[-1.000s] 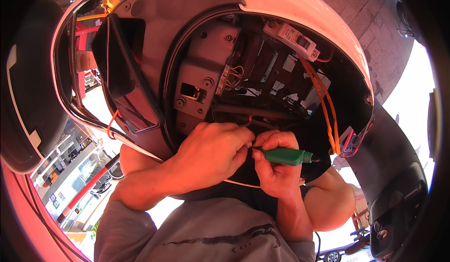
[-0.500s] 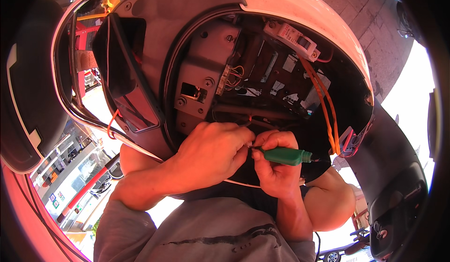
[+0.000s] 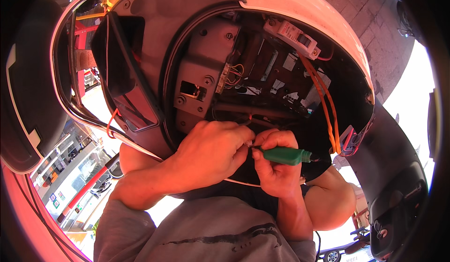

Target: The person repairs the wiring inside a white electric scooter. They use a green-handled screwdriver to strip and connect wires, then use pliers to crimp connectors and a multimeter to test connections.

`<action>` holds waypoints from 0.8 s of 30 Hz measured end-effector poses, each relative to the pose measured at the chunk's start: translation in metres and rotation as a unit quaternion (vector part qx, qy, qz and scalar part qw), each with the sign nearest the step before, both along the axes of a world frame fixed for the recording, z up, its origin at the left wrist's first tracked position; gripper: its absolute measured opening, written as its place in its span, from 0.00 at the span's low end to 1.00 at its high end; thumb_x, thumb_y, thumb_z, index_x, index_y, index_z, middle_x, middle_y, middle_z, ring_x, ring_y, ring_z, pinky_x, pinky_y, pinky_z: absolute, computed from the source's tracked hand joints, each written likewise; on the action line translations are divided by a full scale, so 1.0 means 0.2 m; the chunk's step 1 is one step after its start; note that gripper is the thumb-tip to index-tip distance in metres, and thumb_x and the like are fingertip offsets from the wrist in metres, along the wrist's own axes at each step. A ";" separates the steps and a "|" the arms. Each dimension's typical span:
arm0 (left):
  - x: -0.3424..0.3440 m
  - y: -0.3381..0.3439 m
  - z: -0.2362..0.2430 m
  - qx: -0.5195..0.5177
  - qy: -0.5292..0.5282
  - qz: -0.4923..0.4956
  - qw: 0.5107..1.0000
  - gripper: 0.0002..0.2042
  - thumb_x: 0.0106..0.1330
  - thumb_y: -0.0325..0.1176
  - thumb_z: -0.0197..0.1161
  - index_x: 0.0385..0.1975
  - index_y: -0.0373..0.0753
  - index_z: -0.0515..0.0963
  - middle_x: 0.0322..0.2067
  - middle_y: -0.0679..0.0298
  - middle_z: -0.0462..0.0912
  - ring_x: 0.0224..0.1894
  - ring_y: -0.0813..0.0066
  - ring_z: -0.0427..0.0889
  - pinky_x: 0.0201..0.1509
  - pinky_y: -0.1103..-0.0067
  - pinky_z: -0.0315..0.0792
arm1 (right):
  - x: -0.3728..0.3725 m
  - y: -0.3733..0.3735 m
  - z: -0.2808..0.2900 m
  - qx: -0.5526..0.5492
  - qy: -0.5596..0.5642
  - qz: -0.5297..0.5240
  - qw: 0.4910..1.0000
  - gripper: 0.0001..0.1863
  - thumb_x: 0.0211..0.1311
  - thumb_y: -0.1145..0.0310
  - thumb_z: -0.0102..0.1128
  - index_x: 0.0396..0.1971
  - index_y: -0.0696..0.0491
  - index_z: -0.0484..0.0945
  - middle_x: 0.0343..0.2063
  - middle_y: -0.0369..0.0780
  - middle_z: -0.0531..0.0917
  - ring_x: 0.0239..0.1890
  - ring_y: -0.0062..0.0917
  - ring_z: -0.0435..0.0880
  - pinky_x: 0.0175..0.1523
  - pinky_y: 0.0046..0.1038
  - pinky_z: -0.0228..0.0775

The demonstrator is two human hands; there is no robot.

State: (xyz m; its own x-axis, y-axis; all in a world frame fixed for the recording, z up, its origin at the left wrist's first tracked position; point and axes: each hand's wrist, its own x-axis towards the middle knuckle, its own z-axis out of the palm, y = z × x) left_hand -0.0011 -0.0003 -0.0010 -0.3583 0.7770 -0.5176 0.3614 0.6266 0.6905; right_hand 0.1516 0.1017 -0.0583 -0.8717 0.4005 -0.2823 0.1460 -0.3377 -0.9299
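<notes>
My right hand (image 3: pixel 276 168) is closed round a green-handled tool (image 3: pixel 283 155) with a thin dark tip and a ribbed collar at its rear. A dark cord seems to leave that rear end. The tip points left and meets the fingertips of my left hand (image 3: pixel 213 147). My left fingers are pinched on something small and pale, mostly hidden, which I cannot make out. Both hands are at the near edge of an open vehicle compartment (image 3: pixel 276 107). Just beyond them, a thin dark wire with an orange band (image 3: pixel 250 118) runs inside it.
A white circuit breaker (image 3: pixel 295 39) sits at the compartment's far right, with orange cables (image 3: pixel 323 100) hanging from it. A metal bracket (image 3: pixel 199 74) and a connector with thin wires (image 3: pixel 224 78) are at its left. A dark glossy panel (image 3: pixel 119 60) leans farther left. A black mudguard-like part (image 3: pixel 389 159) curves at right.
</notes>
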 end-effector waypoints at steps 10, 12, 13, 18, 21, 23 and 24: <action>-0.01 0.00 0.00 -0.008 0.003 -0.007 1.000 0.10 0.55 0.24 0.67 0.38 0.35 0.84 0.30 0.54 0.85 0.30 0.52 0.85 0.31 0.66 0.79 | 0.00 0.00 0.00 0.025 0.014 0.018 0.999 0.14 0.60 0.85 0.62 0.40 0.56 0.69 0.36 0.43 0.78 0.35 0.23 0.76 0.39 0.21 0.71; -0.01 0.00 0.00 -0.006 0.007 -0.009 1.000 0.10 0.55 0.24 0.67 0.38 0.35 0.84 0.29 0.54 0.85 0.30 0.52 0.85 0.31 0.66 0.79 | 0.00 0.01 0.00 0.030 0.023 0.035 0.999 0.14 0.62 0.84 0.62 0.42 0.56 0.67 0.38 0.44 0.77 0.38 0.22 0.75 0.41 0.20 0.69; 0.00 0.00 0.00 -0.004 0.010 -0.010 1.000 0.10 0.56 0.24 0.66 0.37 0.35 0.84 0.29 0.54 0.85 0.30 0.52 0.85 0.31 0.66 0.79 | 0.00 0.01 0.00 0.031 0.025 0.035 0.999 0.14 0.62 0.85 0.62 0.42 0.56 0.67 0.38 0.44 0.77 0.38 0.22 0.75 0.42 0.21 0.69; 0.00 0.00 0.00 -0.004 0.018 -0.017 1.000 0.09 0.56 0.25 0.66 0.37 0.35 0.84 0.29 0.54 0.85 0.29 0.52 0.85 0.31 0.66 0.79 | -0.01 0.00 0.00 0.013 -0.002 -0.018 1.000 0.12 0.55 0.86 0.64 0.36 0.56 0.73 0.32 0.41 0.80 0.31 0.26 0.80 0.36 0.24 0.73; 0.00 0.00 0.00 -0.007 0.021 -0.024 0.999 0.09 0.56 0.24 0.66 0.37 0.35 0.84 0.29 0.53 0.85 0.29 0.52 0.85 0.31 0.66 0.79 | -0.01 0.00 0.01 -0.007 -0.016 -0.014 1.000 0.11 0.57 0.85 0.64 0.36 0.57 0.74 0.32 0.40 0.80 0.32 0.24 0.81 0.37 0.23 0.74; 0.00 0.00 0.00 -0.005 0.018 -0.026 0.999 0.09 0.56 0.24 0.65 0.37 0.35 0.84 0.29 0.54 0.85 0.29 0.52 0.85 0.30 0.66 0.79 | 0.00 0.00 0.01 -0.044 -0.023 -0.022 0.999 0.10 0.58 0.85 0.63 0.36 0.57 0.74 0.33 0.40 0.80 0.32 0.22 0.81 0.37 0.23 0.74; 0.00 0.00 0.00 -0.005 0.015 -0.023 1.000 0.08 0.56 0.25 0.65 0.35 0.34 0.83 0.28 0.53 0.84 0.30 0.52 0.84 0.31 0.64 0.78 | 0.00 0.00 0.01 -0.055 -0.024 -0.023 0.998 0.10 0.59 0.85 0.63 0.36 0.57 0.74 0.33 0.40 0.80 0.33 0.22 0.81 0.37 0.22 0.74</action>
